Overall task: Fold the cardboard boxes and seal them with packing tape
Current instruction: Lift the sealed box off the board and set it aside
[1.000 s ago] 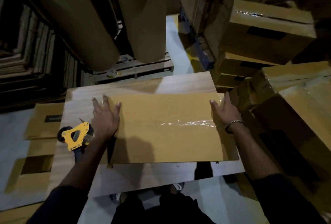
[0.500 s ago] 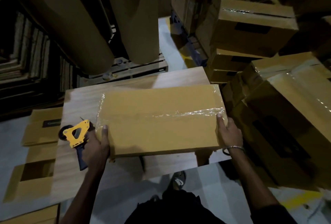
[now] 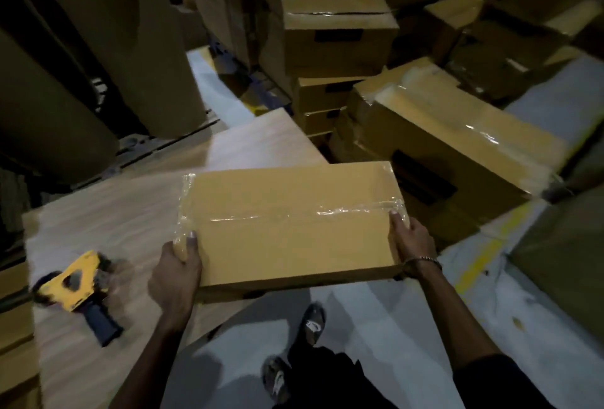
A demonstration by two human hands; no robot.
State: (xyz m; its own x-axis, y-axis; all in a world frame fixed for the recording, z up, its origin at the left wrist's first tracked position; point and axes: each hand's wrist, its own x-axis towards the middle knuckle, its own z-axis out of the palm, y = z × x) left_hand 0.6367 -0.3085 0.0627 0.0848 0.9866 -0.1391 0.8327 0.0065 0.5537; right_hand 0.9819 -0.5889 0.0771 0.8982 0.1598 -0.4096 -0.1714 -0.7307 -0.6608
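Observation:
A flat brown cardboard box, sealed along its middle seam with clear tape, is lifted off the wooden table and hangs partly past the table's right front edge. My left hand grips its near left corner, thumb on top. My right hand grips its right end, thumb on the tape. A yellow tape dispenser with a dark handle lies on the table to the left, apart from both hands.
Sealed boxes are stacked and heaped at the right and back, one large box lying tilted. Big brown paper rolls stand behind the table. Flat cardboard lies at the left. Grey floor with a yellow line and my shoes are below.
Both hands shifted from pressing on the box's ends to gripping them, and the box has come up off the table and moved right, toward the stacked boxes. The dispenser stayed put.

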